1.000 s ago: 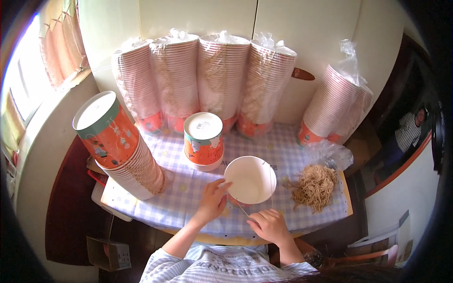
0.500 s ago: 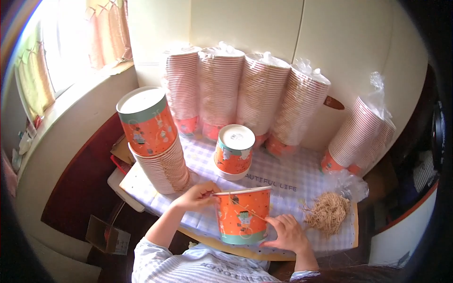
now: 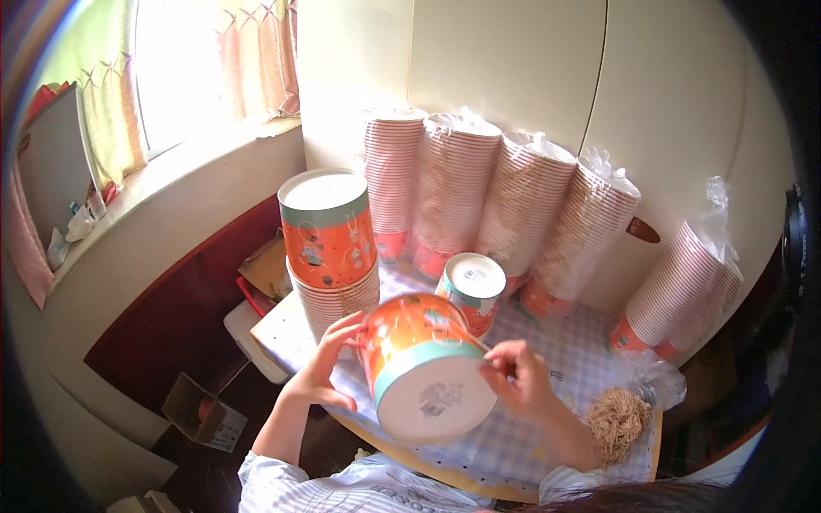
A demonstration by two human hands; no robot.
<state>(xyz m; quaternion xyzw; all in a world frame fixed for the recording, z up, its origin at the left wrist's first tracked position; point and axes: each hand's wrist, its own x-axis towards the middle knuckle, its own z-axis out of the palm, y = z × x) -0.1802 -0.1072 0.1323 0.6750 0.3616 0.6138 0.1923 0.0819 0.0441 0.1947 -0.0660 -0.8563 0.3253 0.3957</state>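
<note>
A large orange paper bucket (image 3: 419,329) with a green base band hangs tilted over the table's front, its pale round bottom turned toward me. My left hand (image 3: 329,363) supports it from the left, fingers against its side and thumb apart. At its right, beside the base edge, my right hand (image 3: 513,372) is closed in a pinch; what lies between the fingertips is too small to make out. Just behind stands an upside-down smaller orange paper bucket (image 3: 473,295). A tan bundle of cords (image 3: 617,425) lies beyond my right forearm.
Left on the table, a tall stack of upside-down buckets (image 3: 329,244) rises. Several plastic-wrapped bucket stacks (image 3: 457,184) line the back; more wrapped stacks (image 3: 671,286) lean at the right. A checked cloth (image 3: 556,342) covers the table. An open cardboard box (image 3: 205,410) sits low left.
The held bucket has tipped so its bottom faces me. My right hand has risen and its fingers have closed into a pinch. The view has swung left.
</note>
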